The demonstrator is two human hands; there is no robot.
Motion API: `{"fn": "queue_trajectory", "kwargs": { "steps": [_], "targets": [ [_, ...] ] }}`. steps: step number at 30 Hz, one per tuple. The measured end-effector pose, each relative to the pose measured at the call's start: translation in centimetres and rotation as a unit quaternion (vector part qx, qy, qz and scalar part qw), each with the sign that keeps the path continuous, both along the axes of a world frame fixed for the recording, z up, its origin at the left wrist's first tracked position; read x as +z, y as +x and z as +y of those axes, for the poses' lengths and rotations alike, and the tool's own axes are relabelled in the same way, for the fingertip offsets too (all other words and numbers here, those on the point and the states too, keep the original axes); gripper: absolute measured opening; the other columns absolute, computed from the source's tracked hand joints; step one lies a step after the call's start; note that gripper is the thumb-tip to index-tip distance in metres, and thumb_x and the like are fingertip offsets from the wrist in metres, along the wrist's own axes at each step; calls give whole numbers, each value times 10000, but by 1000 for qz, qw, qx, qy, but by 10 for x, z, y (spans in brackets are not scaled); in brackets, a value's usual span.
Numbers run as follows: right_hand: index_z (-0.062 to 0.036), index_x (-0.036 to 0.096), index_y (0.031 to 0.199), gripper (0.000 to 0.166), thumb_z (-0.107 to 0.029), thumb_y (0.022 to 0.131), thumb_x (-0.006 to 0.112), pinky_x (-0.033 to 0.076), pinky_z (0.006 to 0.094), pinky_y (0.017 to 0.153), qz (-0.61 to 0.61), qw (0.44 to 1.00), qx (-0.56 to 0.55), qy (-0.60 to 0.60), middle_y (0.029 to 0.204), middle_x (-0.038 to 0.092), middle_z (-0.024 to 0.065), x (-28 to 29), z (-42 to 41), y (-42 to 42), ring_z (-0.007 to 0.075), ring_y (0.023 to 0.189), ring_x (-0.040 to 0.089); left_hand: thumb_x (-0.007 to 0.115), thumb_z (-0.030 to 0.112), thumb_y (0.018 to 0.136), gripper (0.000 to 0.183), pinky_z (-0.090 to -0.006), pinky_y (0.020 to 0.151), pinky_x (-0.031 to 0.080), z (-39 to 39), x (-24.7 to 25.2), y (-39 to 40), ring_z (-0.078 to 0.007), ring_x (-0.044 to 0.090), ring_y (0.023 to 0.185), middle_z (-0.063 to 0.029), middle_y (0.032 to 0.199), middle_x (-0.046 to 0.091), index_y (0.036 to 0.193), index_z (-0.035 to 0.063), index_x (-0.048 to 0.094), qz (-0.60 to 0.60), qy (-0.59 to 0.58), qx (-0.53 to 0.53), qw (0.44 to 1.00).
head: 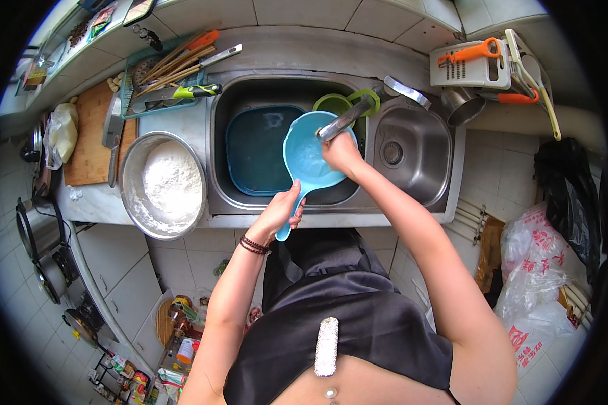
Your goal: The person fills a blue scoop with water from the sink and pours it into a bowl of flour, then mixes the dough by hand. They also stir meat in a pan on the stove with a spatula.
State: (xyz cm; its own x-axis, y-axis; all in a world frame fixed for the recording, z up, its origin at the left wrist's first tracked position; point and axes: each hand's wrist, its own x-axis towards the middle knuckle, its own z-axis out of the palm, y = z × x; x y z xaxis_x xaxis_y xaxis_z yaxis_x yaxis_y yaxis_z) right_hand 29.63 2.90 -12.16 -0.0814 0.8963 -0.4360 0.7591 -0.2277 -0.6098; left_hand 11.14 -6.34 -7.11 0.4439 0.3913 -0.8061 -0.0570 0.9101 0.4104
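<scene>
My left hand grips the handle of a light blue plastic water ladle, which is over the left sink basin. Clear water lies in the ladle under the metal faucet spout. My right hand is at the ladle's right side, just below the spout's end; its fingers are bent and partly hidden, so whether it holds anything cannot be told. A dark blue plastic basin sits in the sink below. On the counter to the left stands a steel bowl with white powder, resembling flour.
A wooden cutting board with a cleaver lies far left. Behind the bowl, a utensil basket holds chopsticks and a green-handled knife. A green strainer is behind the ladle. The small steel basin is at right; a grater hangs beyond.
</scene>
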Motion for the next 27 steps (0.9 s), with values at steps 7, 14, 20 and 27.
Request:
{"fn": "queue_trajectory", "kwargs": {
  "steps": [7, 14, 20, 27],
  "targets": [
    [-3, 598, 1038, 275, -4, 768, 545, 472, 388, 823, 49, 970, -95, 220, 942, 636, 185, 79, -23, 48, 314, 903, 623, 372, 516, 935, 477, -193, 392, 281, -2, -8, -2, -44, 319, 414, 34, 568, 401, 792, 68, 451, -64, -59, 60, 994],
    [67, 190, 1367, 760, 62, 691, 537, 436, 432, 884, -305, 915, -69, 256, 1397, 253, 279, 66, 21, 134, 397, 1033, 509, 488, 275, 925, 290, -259, 391, 403, -11, 5, -9, -104, 467, 433, -27, 552, 486, 765, 33, 466, 141, 125, 29, 982],
    [86, 248, 1337, 656, 15, 738, 505, 443, 420, 872, -312, 901, -106, 281, 1369, 304, 264, 36, 18, 132, 380, 1013, 528, 510, 250, 909, 284, -336, 436, 431, -28, -3, -25, -192, 545, 435, -104, 514, 518, 779, -1, 516, 439, 344, -58, 828],
    [84, 249, 1350, 662, -35, 769, 544, 403, 360, 968, -204, 911, -123, 335, 1370, 306, 273, 30, 11, 147, 378, 1153, 470, 533, 202, 876, 211, -490, 566, 449, -34, 18, -34, -414, 584, 643, -229, 676, 586, 822, 4, 482, 577, 424, -116, 688]
  ]
}}
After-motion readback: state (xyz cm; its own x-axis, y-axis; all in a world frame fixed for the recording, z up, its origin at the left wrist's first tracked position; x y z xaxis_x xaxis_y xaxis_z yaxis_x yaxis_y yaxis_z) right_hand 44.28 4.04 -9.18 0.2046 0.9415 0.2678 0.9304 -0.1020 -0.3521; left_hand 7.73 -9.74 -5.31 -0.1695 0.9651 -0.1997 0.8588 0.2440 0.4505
